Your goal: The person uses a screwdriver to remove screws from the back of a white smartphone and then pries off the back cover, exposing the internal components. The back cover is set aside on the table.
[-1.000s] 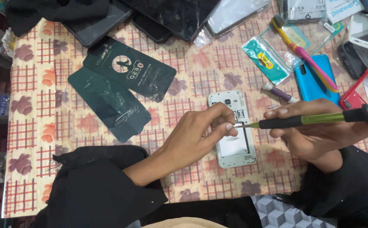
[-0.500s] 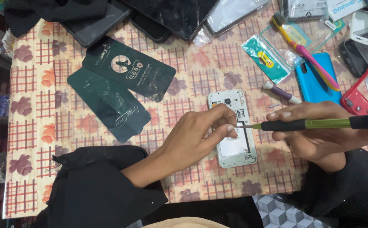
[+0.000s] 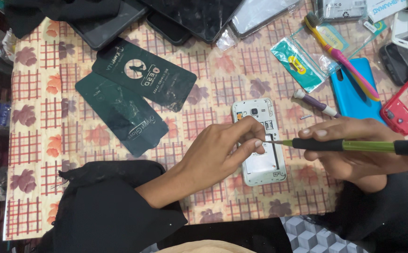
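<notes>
Head view: right hand [image 3: 354, 150] grips slim green-black screwdriver [image 3: 354, 145]; left hand [image 3: 222, 150] steadies white phone [image 3: 260, 164].

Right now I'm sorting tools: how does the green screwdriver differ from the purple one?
The green screwdriver is gripped in the right hand, tip at the white phone; the purple screwdriver lies loose on the tablecloth. The green one looks longer. Both are slim.

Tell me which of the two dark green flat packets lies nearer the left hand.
The lower one, plain-faced and closer to the table's near edge. The other packet, with a round white emblem, overlaps it and lies farther from the left hand.
</notes>
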